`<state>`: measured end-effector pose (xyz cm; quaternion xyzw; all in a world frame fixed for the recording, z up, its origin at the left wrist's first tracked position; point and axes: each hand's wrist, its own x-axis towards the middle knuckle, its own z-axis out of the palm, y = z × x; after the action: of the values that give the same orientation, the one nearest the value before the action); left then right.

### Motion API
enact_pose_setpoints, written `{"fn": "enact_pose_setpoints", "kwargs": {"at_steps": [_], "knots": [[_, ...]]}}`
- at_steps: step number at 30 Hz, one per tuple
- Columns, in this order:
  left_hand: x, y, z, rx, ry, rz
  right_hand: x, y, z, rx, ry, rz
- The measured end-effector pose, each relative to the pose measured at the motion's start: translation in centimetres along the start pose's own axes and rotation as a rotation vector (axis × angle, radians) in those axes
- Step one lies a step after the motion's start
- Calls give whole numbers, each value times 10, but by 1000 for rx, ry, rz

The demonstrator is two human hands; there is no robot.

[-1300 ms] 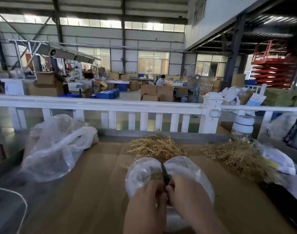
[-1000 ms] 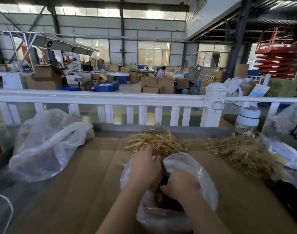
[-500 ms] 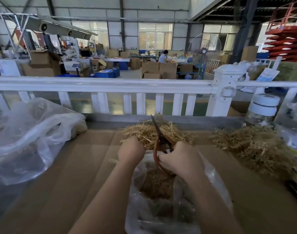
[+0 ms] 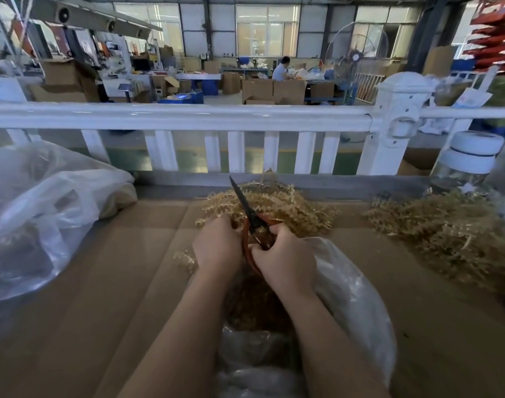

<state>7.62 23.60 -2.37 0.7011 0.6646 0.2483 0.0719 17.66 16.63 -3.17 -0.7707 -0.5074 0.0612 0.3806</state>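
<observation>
- Head view: a worker's right hand [image 4: 285, 259] is clamped round the orange handles of a pair of scissors [image 4: 252, 222], blades closed together, at a cardboard-topped bench [image 4: 116, 282] that runs along a white railing [image 4: 188, 116].
- The scissors' long axis runs from that hand up and slightly left toward the railing. The tip stops short of the railing, over a heap of gold sprigs [image 4: 297, 205] lying between the hands and the railing.
- The left hand [image 4: 217, 245] sits just beside the right, knuckles up. Its fingers dip into the heap's edge farthest from the railing, and whether they pinch a sprig cannot be told.
- Both hands are about equally close to the heap, with the left one at the sprigs. The next cut probably depends on the left hand feeding a stem to the blades, which would first have to open.
- On the side of the hands away from the railing, a clear bag [image 4: 354, 297] gapes open. Darker gold cuttings [image 4: 254, 300] lie inside, and it looks well placed to catch trimmings.
- Bare cardboard gives elbow room leftward along the railing, as far as a crumpled plastic bag [image 4: 53, 202] near its left end.
- Rightward, a second heap [image 4: 446, 231] lies below the railing's post, and a white-lidded jar [image 4: 472, 156] stands against the railing.
- Beyond the railing lie stacked cartons and a factory floor.
</observation>
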Motion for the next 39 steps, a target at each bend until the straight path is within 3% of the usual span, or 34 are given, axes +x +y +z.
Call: {"fn": "enact_pose_setpoints", "kwargs": {"at_steps": [4, 6, 8, 13, 16, 20, 23, 25, 27, 32, 39], "knots": [[-1, 5, -16, -467, 115, 15, 0, 5, -1, 73, -30, 21], [-1, 7, -25, -773, 101, -24, 3, 8, -3, 156, -57, 28], [-1, 5, -32, -908, 36, -32, 7, 10, -7, 289, -87, 53], [2, -11, -36, -325, -354, 17, 12, 9, -10, 425, -134, 71], [0, -23, -38, 10, -322, -2, 10, 8, -6, 409, -166, 57], [-4, -27, -45, -299, -149, -39, 9, 8, -3, 434, -173, 58], [-8, -19, -50, -499, 123, 19, 11, 8, -4, 544, -210, 132], [-11, -12, -51, -734, 190, 105, 9, 8, -7, 643, -232, 166], [-16, -7, -48, -831, 164, 275, 7, 7, -11, 775, -256, 192], [-19, -8, -34, -722, 105, 648, 8, 6, -19, 1114, -241, 267], [-17, -13, -30, -713, -33, 739, 11, 10, -18, 1137, -226, 379]]}}
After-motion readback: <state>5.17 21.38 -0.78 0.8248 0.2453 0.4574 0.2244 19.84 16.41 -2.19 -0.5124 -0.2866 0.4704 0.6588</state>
